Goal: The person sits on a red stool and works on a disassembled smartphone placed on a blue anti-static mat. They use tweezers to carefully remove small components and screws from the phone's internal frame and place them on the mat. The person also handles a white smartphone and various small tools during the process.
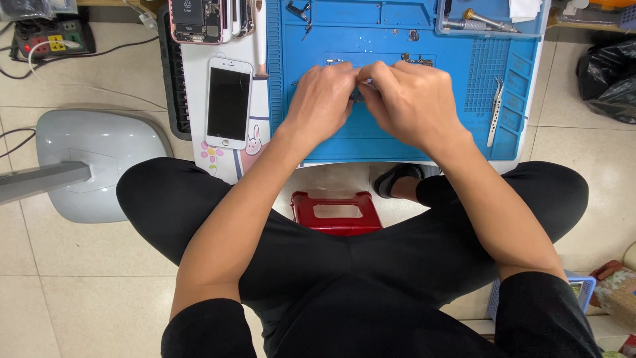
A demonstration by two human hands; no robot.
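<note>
Small dark part, mostly hidden, only a sliver of black with a pale glint beside it showing between the fingertips; shape and kind impossible to tell. Held low over the middle of the blue work mat, just in front of the mat's shallow central recess. Pinched from the left by the left hand, fingers curled inward and thumb tucked toward the part. Met from the right by the right hand, knuckles raised, fingertips bunched tight against the same part, the two hands touching at the tips. Tiny loose components scattered on the mat just beyond the knuckles. Silver tweezers lying lengthwise near the mat's right edge, beside its gridded compartments. Metal-tipped tools in a clear tray at the upper right. White smartphone, screen dark, face up on the table left of the mat, well apart from the hands. Opened phones stacked above it. Red plastic stool on the floor below, between the knees.
</note>
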